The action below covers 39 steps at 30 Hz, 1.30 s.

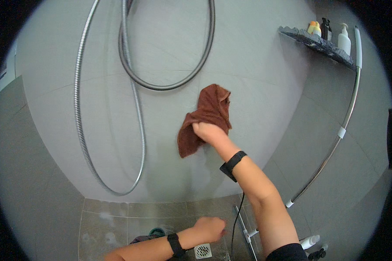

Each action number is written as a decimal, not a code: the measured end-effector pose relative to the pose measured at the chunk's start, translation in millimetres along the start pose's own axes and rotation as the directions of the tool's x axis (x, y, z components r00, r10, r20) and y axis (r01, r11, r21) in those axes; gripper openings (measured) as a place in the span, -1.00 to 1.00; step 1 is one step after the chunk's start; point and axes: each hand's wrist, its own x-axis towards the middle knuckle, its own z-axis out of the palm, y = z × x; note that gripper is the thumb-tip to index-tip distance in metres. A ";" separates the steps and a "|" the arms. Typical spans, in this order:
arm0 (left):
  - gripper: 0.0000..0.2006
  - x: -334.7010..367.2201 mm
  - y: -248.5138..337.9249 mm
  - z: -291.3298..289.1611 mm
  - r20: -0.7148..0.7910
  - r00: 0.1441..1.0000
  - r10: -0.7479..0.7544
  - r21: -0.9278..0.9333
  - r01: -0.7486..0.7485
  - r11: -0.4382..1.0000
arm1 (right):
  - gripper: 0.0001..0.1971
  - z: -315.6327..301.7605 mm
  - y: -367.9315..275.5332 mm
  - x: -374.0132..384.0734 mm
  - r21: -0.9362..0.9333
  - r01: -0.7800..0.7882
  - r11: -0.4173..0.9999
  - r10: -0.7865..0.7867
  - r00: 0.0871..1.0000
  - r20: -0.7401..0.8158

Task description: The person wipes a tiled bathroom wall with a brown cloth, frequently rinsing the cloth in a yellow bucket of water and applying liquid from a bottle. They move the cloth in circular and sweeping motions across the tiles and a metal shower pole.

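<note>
A brown cloth (211,108) is pressed against the grey tiled wall (248,100) in front of me. My right hand (208,132) is closed on its lower part, and some fingers are hidden in the folds. Part of the cloth spreads up the wall above the hand, and a corner hangs down to the left. Low over the floor, my left hand (209,229) is curled into a fist, with nothing visible in it. Both wrists wear black straps, and a thin dark cable (235,222) hangs below the right one.
Metal shower hoses (79,100) loop down the wall at left. A corner shelf (320,43) carries several bottles. A long-handled floor squeegee (333,152) leans along the right wall. A floor drain (203,251) and a green round container (157,232) lie near my left forearm.
</note>
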 end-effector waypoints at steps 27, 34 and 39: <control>-0.54 -129.5 -9.4 -18.3 -0.124 0.992 -0.005 -0.037 0.000 0.999 | -0.33 -60.3 -161.9 3.4 -0.365 -0.023 0.931 0.022 1.000 -0.009; -0.52 -105.1 1.2 -22.7 -0.208 0.977 0.039 -0.115 -0.064 0.991 | -0.26 -127.2 -121.2 54.0 -0.434 -0.089 0.897 0.128 0.990 0.061; -0.51 -74.2 -2.3 -5.1 -0.179 0.984 0.003 -0.101 -0.021 0.995 | -0.24 -138.0 -110.8 64.4 -0.465 -0.098 0.880 0.190 0.969 0.156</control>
